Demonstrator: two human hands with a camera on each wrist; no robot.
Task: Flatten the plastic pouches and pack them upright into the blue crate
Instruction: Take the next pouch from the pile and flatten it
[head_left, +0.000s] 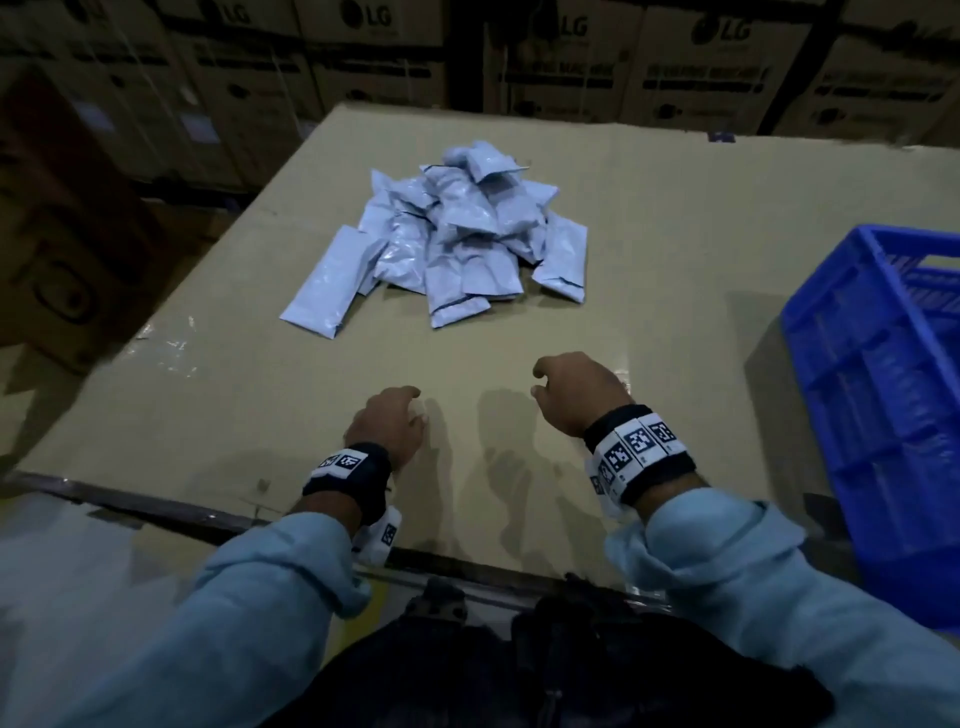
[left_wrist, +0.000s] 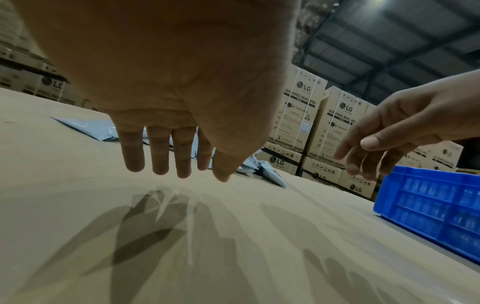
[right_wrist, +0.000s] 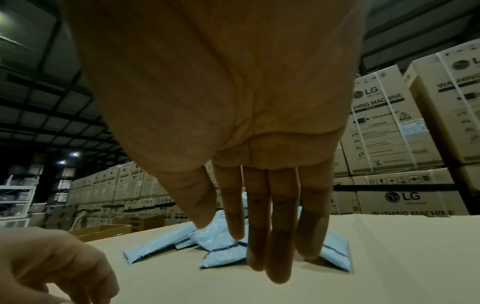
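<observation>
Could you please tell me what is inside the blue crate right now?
No pouches show in the visible part of the crate; its floor and far side are out of view. The pouches lie piled on the cardboard.

Left hand (left_wrist: 168, 86) hangs palm-down above the cardboard surface (left_wrist: 64, 205), fingers (left_wrist: 158, 152) straight. Pale blue pouches (left_wrist: 85, 127) lie beyond. Blue crate (left_wrist: 428, 203) at four o'clock; right hand (left_wrist: 405, 127) at three, fingers relaxed.

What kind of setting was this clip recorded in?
Most likely a warehouse or storage hall. Stacks of LG washing-machine cartons rise behind the work surface, a high metal-framed roof shows overhead, and the work surface itself looks like a big cardboard carton, holding a pile of plastic pouches and a blue crate.
</observation>
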